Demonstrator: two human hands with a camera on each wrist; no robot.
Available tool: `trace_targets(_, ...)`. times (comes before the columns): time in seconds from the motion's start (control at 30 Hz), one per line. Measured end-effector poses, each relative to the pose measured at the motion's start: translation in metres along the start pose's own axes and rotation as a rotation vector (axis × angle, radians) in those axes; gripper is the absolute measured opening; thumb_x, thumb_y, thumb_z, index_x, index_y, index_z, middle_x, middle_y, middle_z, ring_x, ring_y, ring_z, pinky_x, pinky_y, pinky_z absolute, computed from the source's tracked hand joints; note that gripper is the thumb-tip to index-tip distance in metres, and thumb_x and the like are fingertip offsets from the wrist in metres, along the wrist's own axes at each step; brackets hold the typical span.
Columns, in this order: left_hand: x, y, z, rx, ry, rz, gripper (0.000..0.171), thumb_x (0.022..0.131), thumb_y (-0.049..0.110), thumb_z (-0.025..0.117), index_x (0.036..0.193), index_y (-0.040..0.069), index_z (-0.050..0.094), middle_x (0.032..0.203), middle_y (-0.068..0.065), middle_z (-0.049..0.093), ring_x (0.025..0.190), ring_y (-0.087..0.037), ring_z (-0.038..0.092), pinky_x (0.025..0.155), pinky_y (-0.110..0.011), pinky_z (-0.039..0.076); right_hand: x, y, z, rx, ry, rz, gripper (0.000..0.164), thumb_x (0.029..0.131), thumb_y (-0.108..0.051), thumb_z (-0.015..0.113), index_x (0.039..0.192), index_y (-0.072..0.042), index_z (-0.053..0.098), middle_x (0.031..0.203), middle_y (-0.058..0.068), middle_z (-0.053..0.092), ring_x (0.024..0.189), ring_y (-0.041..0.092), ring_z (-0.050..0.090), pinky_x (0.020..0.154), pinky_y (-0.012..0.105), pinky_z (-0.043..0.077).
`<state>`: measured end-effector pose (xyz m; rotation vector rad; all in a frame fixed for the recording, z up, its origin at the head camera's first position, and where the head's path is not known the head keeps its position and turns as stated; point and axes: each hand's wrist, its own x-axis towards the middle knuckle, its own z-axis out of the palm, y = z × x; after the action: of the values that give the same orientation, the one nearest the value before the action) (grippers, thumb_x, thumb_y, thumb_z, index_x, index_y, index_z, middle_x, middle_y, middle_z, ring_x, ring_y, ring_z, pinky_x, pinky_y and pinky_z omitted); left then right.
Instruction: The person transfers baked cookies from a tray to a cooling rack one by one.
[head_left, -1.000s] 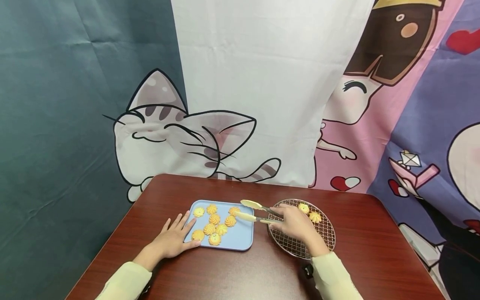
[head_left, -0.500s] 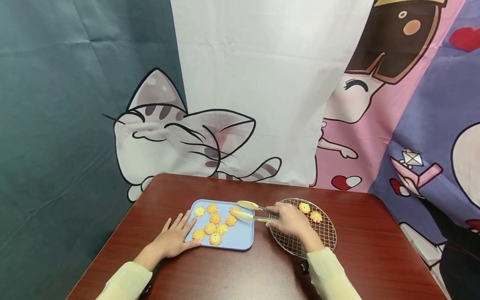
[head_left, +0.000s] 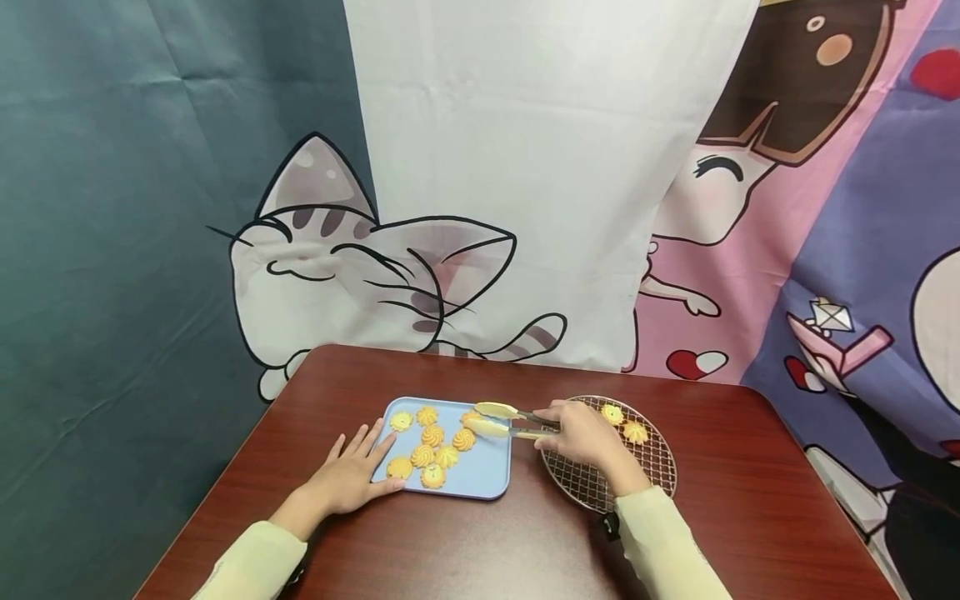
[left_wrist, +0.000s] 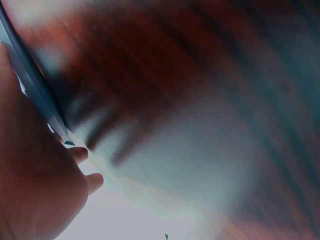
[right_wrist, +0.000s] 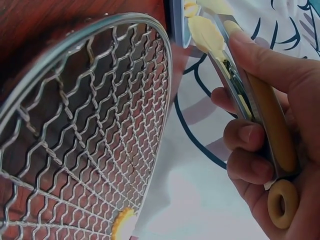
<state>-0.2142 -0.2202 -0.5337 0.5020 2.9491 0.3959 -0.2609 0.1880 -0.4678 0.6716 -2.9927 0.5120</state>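
- Tongs [head_left: 498, 430]: your pale-tipped pair is lying across the right rim of the blue tray, its two tips standing apart near the far-right cookie [head_left: 471, 417]; whether they are touching it, you cannot tell.
- Right hand [head_left: 588, 433]: you are grasping the tongs by their handles, thumb on one arm and fingers curling round the other, above the wire rack.
- Tray [head_left: 480, 471]: it is carrying nine cookies, which are lying mostly toward its left and middle.
- Left hand [head_left: 341, 479]: it is grasping nothing; you are resting its spread fingers at the tray's left edge, the thumb at the near-left corner.
- Wire rack [head_left: 592, 479]: this round grid is sitting to the right of the tray, bearing two visible cookies near its far side.
- Worktop [head_left: 480, 550]: its reddish-brown surface is supporting tray and rack.
- Backdrop [head_left: 480, 150]: a cartoon cat is appearing on the cloth behind.
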Motion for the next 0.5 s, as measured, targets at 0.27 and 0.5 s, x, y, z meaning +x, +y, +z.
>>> trace_targets(0.27, 0.0017, -0.0016, 0.0010, 0.009, 0.009, 0.009, 0.094, 0.091, 0.075, 0.050, 0.159, 0.012, 0.035, 0.168, -0.018, 0.017, 0.152, -0.045, 0.018, 0.117, -0.070, 0.010, -0.0020, -0.0003, -0.0037, -0.001, -0.003, 0.027, 0.047, 0.083, -0.036, 0.084, 0.127, -0.023, 0.074, 0.125, 0.007, 0.070, 0.111, 0.031, 0.067, 0.092, 0.052, 0.054)
trace_targets(0.5, 0.0020, -0.0006, -0.0008, 0.025, -0.016, -0.019, 0.095, 0.090, 0.078, 0.047, 0.160, 0.015, 0.033, 0.169, -0.014, 0.015, 0.154, -0.042, 0.016, 0.118, -0.068, 0.010, 0.0001, -0.0027, -0.0028, -0.004, -0.023, 0.025, 0.049, 0.081, -0.038, 0.085, 0.127, -0.022, 0.074, 0.102, 0.003, 0.070, 0.080, 0.018, 0.061, 0.071, 0.041, 0.053)
